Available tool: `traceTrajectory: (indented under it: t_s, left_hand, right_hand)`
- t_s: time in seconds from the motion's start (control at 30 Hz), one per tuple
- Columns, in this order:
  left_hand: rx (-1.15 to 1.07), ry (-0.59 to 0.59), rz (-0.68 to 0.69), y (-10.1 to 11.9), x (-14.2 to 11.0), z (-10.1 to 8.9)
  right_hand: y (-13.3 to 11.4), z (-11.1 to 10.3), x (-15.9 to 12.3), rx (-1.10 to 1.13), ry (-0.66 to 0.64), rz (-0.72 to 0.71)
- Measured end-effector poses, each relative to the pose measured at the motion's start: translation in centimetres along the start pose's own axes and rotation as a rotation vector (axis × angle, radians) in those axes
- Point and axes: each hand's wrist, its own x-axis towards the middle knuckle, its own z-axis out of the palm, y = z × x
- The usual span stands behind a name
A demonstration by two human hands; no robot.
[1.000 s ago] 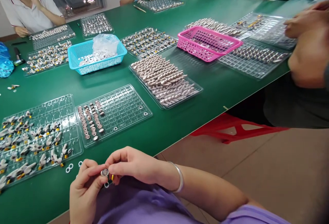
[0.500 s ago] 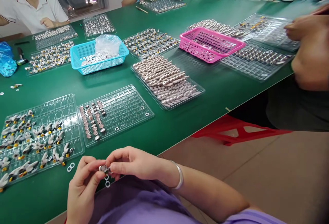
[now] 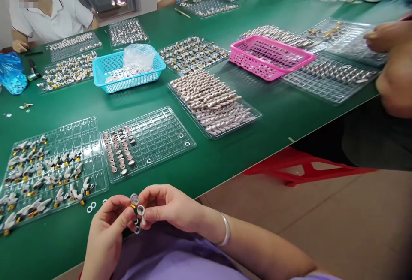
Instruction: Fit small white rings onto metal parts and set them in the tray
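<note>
At the table's near edge my two hands meet over a small earbud part. My left hand [image 3: 111, 226] is closed in a pinch on its yellow-and-dark flex piece [image 3: 133, 208], below a round silver disc [image 3: 134, 198]. Pinched in my right hand [image 3: 172, 209] is a white earbud shell [image 3: 140, 210], its round opening facing up and its stem pointing down. Small white rings [image 3: 137, 230] show just below the fingers. To the left lies a clear tray [image 3: 92, 132] bearing rows of white earbud pieces; beside it, another clear tray [image 3: 161, 143] carries small round discs.
Beyond are a blue basket [image 3: 128, 83] with a plastic bag, a pink basket [image 3: 254, 65] and a tray stacked with pale stemmed parts [image 3: 206, 95]. Co-workers sit across the table; another person's hands [image 3: 394, 65] are at right. A red stool [image 3: 299, 170] stands below the edge.
My fingers have turned the part: the silver disc now stands above the fingertips, apart from the shell's opening, and the shell's stem shows. The whole view has shifted slightly.
</note>
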Motion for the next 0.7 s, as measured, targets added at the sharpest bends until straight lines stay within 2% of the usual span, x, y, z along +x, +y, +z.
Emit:
traceTrajectory:
  t_s: [0.33, 0.47, 0.7]
  left_hand:
    - [0.014, -0.066, -0.064, 0.6, -0.9, 0.5]
    - [0.001, -0.080, -0.131, 0.7, -1.2, 0.7]
    - [-0.025, -0.056, -0.153, 0.2, -1.3, 0.7]
  right_hand:
    - [0.7, -0.1, 0.1, 0.066, -0.027, -0.008]
    - [0.8, 0.0, 0.1, 0.055, -0.022, -0.043]
    - [0.4, 0.6, -0.3, -0.046, -0.010, -0.070]
